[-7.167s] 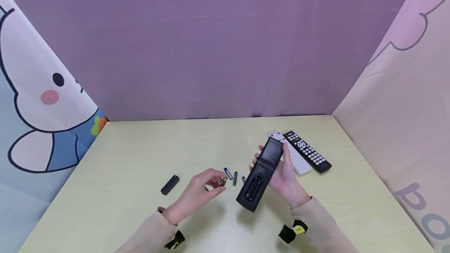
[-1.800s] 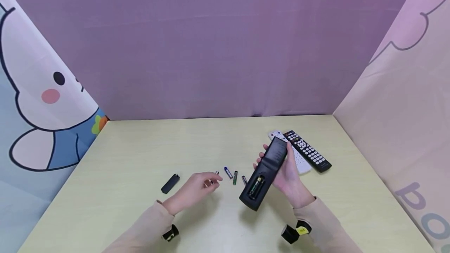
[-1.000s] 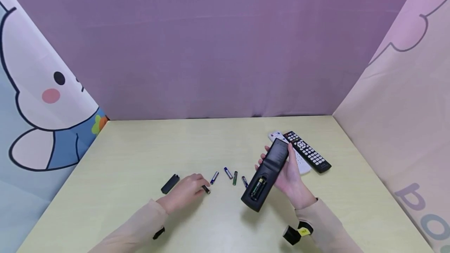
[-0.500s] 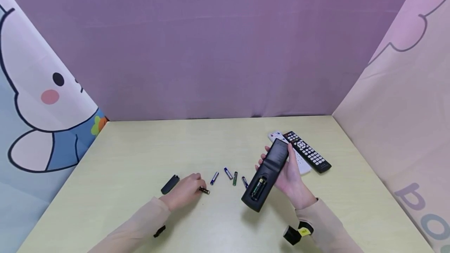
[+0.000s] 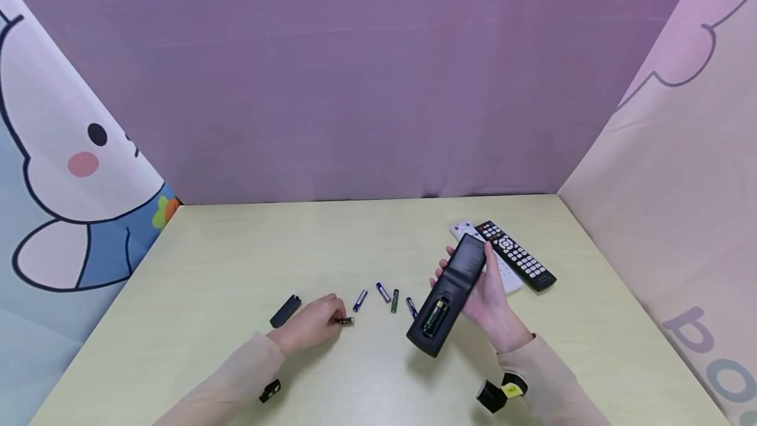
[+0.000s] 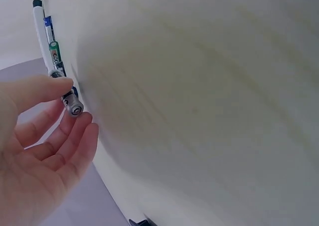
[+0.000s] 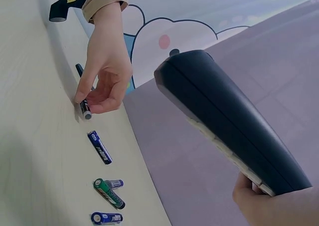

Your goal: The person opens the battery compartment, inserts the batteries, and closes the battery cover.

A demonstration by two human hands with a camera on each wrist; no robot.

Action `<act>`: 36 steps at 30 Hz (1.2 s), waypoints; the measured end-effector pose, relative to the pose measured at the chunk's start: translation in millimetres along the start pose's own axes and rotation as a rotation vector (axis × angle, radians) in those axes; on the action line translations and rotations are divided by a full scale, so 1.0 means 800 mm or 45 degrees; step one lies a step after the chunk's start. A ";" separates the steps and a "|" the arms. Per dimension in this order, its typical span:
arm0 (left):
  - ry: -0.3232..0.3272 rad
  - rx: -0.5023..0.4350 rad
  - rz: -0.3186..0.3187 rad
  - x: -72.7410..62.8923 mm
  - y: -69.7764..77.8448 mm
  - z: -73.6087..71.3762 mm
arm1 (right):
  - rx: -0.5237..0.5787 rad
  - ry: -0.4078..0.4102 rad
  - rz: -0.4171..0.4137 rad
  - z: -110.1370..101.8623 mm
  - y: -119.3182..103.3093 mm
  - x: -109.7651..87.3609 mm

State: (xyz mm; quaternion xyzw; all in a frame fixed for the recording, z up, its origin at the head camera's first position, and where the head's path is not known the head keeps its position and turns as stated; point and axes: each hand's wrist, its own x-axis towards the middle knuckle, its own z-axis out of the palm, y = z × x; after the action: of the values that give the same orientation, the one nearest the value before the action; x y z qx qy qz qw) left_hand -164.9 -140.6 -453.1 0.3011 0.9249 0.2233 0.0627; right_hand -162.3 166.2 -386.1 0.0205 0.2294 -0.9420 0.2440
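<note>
My left hand [image 5: 310, 324] is low over the table and pinches a dark AAA-size battery [image 5: 346, 321] between thumb and fingers. The battery's silver end points away from the palm in the left wrist view. My right hand [image 5: 486, 301] grips a black remote control [image 5: 458, 275], buttons down and tilted. Its battery compartment is uncovered, and a battery with green lettering [image 5: 435, 315] lies inside. The black battery cover [image 5: 286, 311] rests on the table beside my left hand. Between the hands lie a blue-and-silver battery [image 5: 360, 300], a second one [image 5: 383, 292] and a green battery [image 5: 395, 301].
Another blue battery [image 5: 411, 307] lies close to the held remote's edge. Behind the right hand, a white remote [image 5: 510, 279] and a black remote [image 5: 520, 259] lie side by side on the pale table [image 5: 236, 248]. Cloth walls [image 5: 378, 84] bound the back and sides.
The compartment, without a battery 7.2 s ago, now holds one. My left hand has moved left, away from the remote. In its fingers the battery has turned from slanted to nearly level.
</note>
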 end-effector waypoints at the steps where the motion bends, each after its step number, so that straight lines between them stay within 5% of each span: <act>1: -0.002 -0.019 -0.007 0.000 0.000 0.000 | 0.000 -0.011 0.004 0.000 0.000 0.000; 10: 0.033 -0.182 -0.048 -0.002 0.011 -0.005 | 0.016 -0.036 0.015 -0.002 0.001 0.000; 29: 0.186 -0.397 0.038 -0.007 0.062 -0.024 | 0.015 0.024 -0.005 0.002 0.002 0.004; 36: 0.299 -0.453 0.106 -0.009 0.086 -0.029 | 0.003 0.015 -0.007 0.005 0.003 0.006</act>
State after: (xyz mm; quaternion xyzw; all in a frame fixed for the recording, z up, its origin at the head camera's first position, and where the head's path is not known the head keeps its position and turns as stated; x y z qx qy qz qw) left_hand -128.6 -103.7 -401.9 0.2953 0.8586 0.4191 -0.0028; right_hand -164.9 160.7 -384.5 0.0255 0.2298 -0.9428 0.2400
